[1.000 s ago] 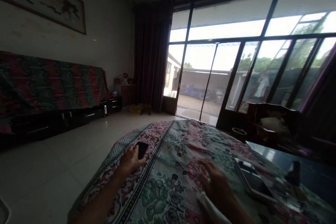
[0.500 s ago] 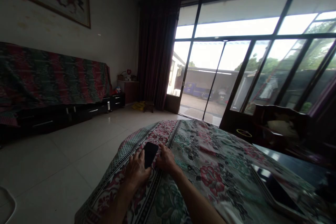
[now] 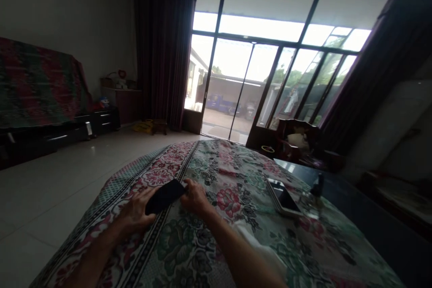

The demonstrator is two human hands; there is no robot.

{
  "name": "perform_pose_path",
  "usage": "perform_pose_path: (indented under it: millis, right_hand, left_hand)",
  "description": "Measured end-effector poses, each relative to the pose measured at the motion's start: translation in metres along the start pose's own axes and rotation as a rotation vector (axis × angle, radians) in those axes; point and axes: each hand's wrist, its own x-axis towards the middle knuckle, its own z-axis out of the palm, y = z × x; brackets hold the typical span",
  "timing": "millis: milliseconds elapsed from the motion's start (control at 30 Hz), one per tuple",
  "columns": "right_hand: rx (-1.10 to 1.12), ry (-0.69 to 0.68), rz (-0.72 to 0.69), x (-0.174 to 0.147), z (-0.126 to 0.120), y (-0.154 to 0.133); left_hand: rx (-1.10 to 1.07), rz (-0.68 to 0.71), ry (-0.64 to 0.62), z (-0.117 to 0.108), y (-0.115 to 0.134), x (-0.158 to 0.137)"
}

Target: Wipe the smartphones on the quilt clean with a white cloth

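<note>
Left hand (image 3: 137,211) at the left end of a black, flat, rectangular phone (image 3: 165,196): fingers along the far edge, thumb at the near corner, clamped on it. Right hand (image 3: 195,197) at the opposite end, fingers curled and touching the phone's right edge; cannot tell whether they pinch it. Phone lies slantwise between the two hands, right end farther from the wearer, above or on a woven floral cloth (image 3: 205,164) with pink and green blossoms and a black dotted border; contact underneath is hidden.

Just beside the right forearm, a crumpled white cloth (image 3: 258,245), partly covered by the arm. Farther right, well apart from both hands, a flat rectangular tablet with a dark glossy screen and pale rim (image 3: 284,199) lies on the floral cloth. Near its right side, a clear, glassy object (image 3: 308,204), too blurred to identify, and a dark upright object (image 3: 317,184).

Beyond: pale glossy floor tiles (image 3: 67,202) at left, a dark purple curtain (image 3: 162,63), tall glass doors in dark frames (image 3: 232,85).
</note>
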Motion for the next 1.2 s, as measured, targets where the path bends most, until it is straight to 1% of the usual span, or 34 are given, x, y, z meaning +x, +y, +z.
perform_pose_path:
  millis: [67, 133, 300, 433, 533, 600, 733, 833, 933, 1000, 1067, 1133, 1200]
  right_hand:
    - [-0.024, 0.005, 0.012, -0.016, -0.016, 0.009]
    - [-0.039, 0.014, 0.028, -0.032, -0.033, 0.017]
    - [-0.054, 0.042, 0.084, -0.067, -0.077, 0.044]
    - [-0.035, 0.035, 0.107, -0.095, -0.104, 0.074]
    - [-0.017, 0.022, 0.098, -0.119, -0.117, 0.094]
    - [-0.013, 0.004, 0.05, -0.134, -0.122, 0.103]
    - [-0.069, -0.04, -0.012, -0.154, -0.123, 0.105]
    - [-0.094, -0.047, -0.025, -0.16, -0.122, 0.098]
    - [-0.052, -0.026, -0.039, -0.16, -0.126, 0.095]
    - [-0.029, 0.03, -0.035, -0.155, -0.133, 0.098]
    - [-0.023, 0.123, -0.004, -0.146, -0.141, 0.103]
    - [-0.029, 0.214, 0.046, -0.132, -0.146, 0.11]
    - [-0.057, 0.271, 0.103, -0.117, -0.146, 0.115]
  left_hand:
    - [-0.072, 0.032, -0.047, 0.004, 0.007, 0.0]
    - [-0.116, 0.071, -0.087, 0.009, 0.02, 0.0]
    - [-0.156, 0.178, -0.149, 0.024, 0.065, 0.002]
    - [-0.152, 0.31, -0.218, 0.032, 0.101, 0.013]
    - [-0.137, 0.346, -0.284, 0.036, 0.123, 0.022]
    - [-0.147, 0.368, -0.305, 0.037, 0.133, 0.028]
    - [-0.203, 0.414, -0.326, 0.045, 0.145, 0.037]
    - [-0.241, 0.42, -0.322, 0.059, 0.154, 0.041]
    - [-0.269, 0.421, -0.298, 0.075, 0.163, 0.041]
    - [-0.275, 0.404, -0.265, 0.082, 0.165, 0.041]
    - [-0.268, 0.357, -0.227, 0.084, 0.161, 0.04]
    - [-0.239, 0.289, -0.201, 0.081, 0.153, 0.04]
    - [-0.206, 0.234, -0.201, 0.076, 0.143, 0.041]
